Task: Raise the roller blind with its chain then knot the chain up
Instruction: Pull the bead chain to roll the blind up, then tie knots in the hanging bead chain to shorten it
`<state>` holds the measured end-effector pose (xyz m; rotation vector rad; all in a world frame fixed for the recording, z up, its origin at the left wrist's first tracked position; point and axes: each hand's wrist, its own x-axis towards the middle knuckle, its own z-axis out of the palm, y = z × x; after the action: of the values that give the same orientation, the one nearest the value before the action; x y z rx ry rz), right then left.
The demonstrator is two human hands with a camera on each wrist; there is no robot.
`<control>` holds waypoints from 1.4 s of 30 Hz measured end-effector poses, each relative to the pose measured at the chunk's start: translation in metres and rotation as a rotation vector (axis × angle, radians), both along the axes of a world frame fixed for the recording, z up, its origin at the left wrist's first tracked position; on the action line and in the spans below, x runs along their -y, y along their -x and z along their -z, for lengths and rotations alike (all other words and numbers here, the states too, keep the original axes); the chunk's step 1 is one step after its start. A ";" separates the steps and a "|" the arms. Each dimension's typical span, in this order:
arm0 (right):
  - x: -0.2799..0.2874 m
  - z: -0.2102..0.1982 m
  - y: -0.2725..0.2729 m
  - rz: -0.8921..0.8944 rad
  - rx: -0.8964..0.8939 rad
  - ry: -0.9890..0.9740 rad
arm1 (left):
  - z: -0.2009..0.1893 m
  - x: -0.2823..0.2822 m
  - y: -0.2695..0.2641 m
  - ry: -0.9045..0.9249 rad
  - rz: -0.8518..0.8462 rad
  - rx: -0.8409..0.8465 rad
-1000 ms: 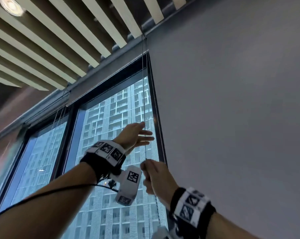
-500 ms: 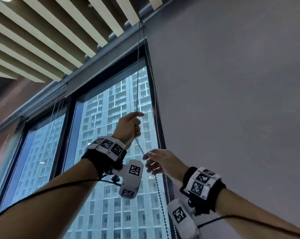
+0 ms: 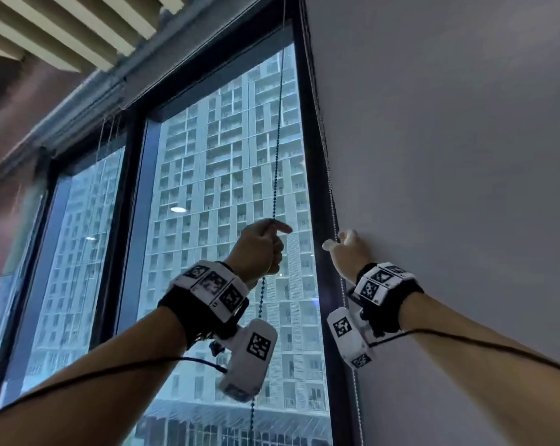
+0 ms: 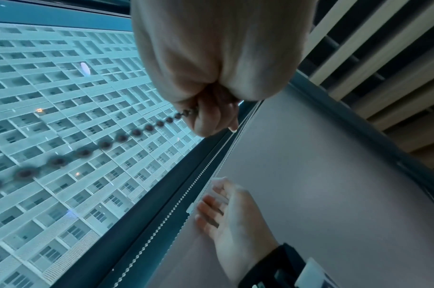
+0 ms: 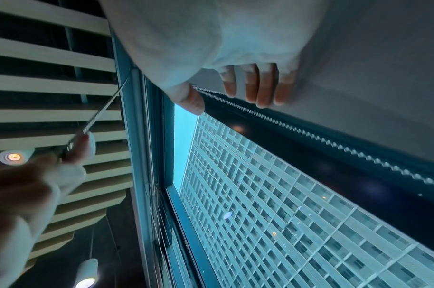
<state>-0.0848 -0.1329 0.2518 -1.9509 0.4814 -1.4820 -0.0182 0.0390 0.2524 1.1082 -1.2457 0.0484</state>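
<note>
Head view tells me I'm mid-raise: my left hand [image 3: 261, 249] fists the dark chain [image 3: 277, 156], right hand [image 3: 349, 249] fingers lie straight on the lowered roller blind [image 3: 449, 188] beside its pale strand [image 3: 328, 175], knotting not begun.

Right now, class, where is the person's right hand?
In the head view the right hand is raised right of the window frame, at the left edge of the lowered grey blind, fingers beside the pale bead chain, right of the left hand.

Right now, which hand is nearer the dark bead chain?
Left. The left hand grips the dark chain; the right hand is off to its right, at the pale chain beside the blind.
</note>
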 end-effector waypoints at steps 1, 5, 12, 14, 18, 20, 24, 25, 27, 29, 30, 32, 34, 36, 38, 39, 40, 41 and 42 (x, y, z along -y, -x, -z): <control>-0.001 0.002 -0.004 0.001 0.002 -0.007 | 0.001 0.002 0.001 -0.004 0.011 0.021; -0.002 0.005 -0.020 0.003 -0.017 -0.023 | 0.004 0.010 -0.003 0.001 0.033 0.044; -0.007 0.007 -0.035 0.051 -0.025 0.033 | 0.006 0.012 -0.019 0.033 0.063 0.035; -0.011 0.008 -0.039 0.037 -0.104 0.038 | 0.008 0.012 -0.025 0.039 0.073 0.039; -0.017 0.010 -0.057 -0.040 -0.214 0.011 | 0.017 0.017 -0.038 0.017 0.063 0.081; -0.024 0.010 -0.068 -0.197 -0.155 -0.014 | 0.021 0.021 -0.046 0.011 0.041 0.081; -0.041 0.009 -0.072 -0.706 0.039 -0.208 | 0.028 0.025 -0.054 -0.119 -0.066 0.121; -0.043 0.008 -0.071 -0.756 0.052 -0.181 | 0.028 0.024 -0.055 -0.180 -0.093 0.165; -0.046 0.007 -0.071 -0.731 0.066 -0.055 | 0.023 0.016 -0.060 -0.324 -0.244 0.380; -0.044 0.008 -0.070 -0.675 0.124 0.001 | 0.014 0.008 -0.065 -0.438 -0.507 0.630; -0.044 0.008 -0.070 -0.687 0.152 -0.025 | 0.010 0.004 -0.068 -0.414 -0.626 0.685; -0.046 0.009 -0.066 -0.736 0.163 -0.067 | 0.007 0.002 -0.068 -0.160 -0.795 0.783; -0.050 0.011 -0.060 -0.721 0.083 -0.055 | 0.008 0.002 -0.058 0.109 -0.880 0.997; -0.056 0.016 -0.055 -0.721 -0.076 -0.030 | 0.004 0.004 -0.047 0.178 -0.816 1.183; -0.063 0.028 -0.050 -0.717 -0.297 0.026 | 0.000 0.008 -0.038 0.065 -0.635 1.294; -0.065 0.036 -0.049 -0.698 -0.391 0.056 | 0.001 0.010 -0.034 -0.025 -0.543 1.321; -0.066 0.044 -0.048 -0.664 -0.453 0.072 | 0.005 0.013 -0.031 -0.109 -0.487 1.348; -0.065 0.050 -0.045 -0.619 -0.486 0.068 | 0.009 0.017 -0.028 -0.178 -0.469 1.383; -0.062 0.056 -0.041 -0.603 -0.502 0.026 | 0.015 0.022 -0.028 -0.225 -0.476 1.414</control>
<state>-0.0441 -0.0707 0.1958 -2.2224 0.0546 -0.6265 0.0100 0.0169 0.2373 1.5943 -2.1844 1.2571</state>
